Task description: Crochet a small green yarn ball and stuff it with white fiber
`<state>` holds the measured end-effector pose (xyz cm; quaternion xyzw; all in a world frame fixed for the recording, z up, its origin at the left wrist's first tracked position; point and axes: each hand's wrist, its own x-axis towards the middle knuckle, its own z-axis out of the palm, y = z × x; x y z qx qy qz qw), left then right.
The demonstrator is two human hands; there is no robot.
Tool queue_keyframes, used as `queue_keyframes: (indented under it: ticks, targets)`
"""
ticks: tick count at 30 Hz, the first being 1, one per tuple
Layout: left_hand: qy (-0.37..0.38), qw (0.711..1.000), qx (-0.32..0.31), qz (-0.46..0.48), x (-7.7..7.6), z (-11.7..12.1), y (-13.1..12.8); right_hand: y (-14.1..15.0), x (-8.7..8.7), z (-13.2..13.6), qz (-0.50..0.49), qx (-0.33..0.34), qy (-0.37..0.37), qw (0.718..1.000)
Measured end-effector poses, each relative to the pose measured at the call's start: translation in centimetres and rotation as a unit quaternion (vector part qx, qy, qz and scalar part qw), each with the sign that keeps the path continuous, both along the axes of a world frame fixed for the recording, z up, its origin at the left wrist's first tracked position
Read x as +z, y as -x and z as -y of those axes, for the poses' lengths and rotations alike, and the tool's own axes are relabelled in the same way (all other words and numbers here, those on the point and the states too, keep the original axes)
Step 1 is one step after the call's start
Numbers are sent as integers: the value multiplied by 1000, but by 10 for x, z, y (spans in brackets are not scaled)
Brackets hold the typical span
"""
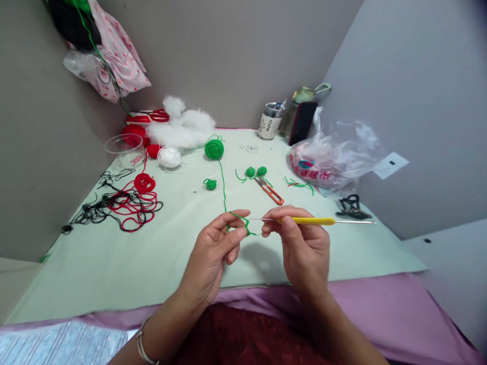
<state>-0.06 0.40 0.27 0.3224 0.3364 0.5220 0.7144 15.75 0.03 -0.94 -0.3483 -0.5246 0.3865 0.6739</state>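
Note:
My left hand point(217, 243) pinches a strand of green yarn point(223, 191) between thumb and fingers, just above the near part of the pale green table point(110, 263). The strand runs back to a green yarn ball point(214, 149). My right hand point(300, 239) grips a yellow-handled crochet hook point(310, 220), whose metal tip points left into the green loop at my left fingertips. Both hands are closed.
Red and black yarn tangles point(123, 204) lie at the left. White stuffing point(184, 126), a white ball point(170, 157) and a clear cup point(125, 149) sit at the back. Small green crocheted pieces point(255, 172), orange snips point(271, 192), a plastic bag point(331, 157) and a jar point(270, 122) are on the right.

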Motion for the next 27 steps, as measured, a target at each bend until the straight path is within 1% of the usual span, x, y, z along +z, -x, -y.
queue_keyframes:
  ticks: [3, 5, 10, 17, 27]
  targets:
    - [5, 1000, -2, -2, 0, 1, 2, 0, 2, 1, 36, -49, -31, 998]
    - [8, 1000, -3, -3, 0, 1, 2, 0, 3, 3, 58, -68, -51, 995]
    - [9, 1000, -3, -2, 1, 1, 2, 1, 5, 7, 67, -25, -75, 995]
    - [8, 1000, -3, 3, 1, 2, 2, 1, 6, 7, 99, -36, -72, 992]
    - [0, 1000, -15, -4, 1, 2, 1, 3, 6, 8, 115, -23, -69, 991]
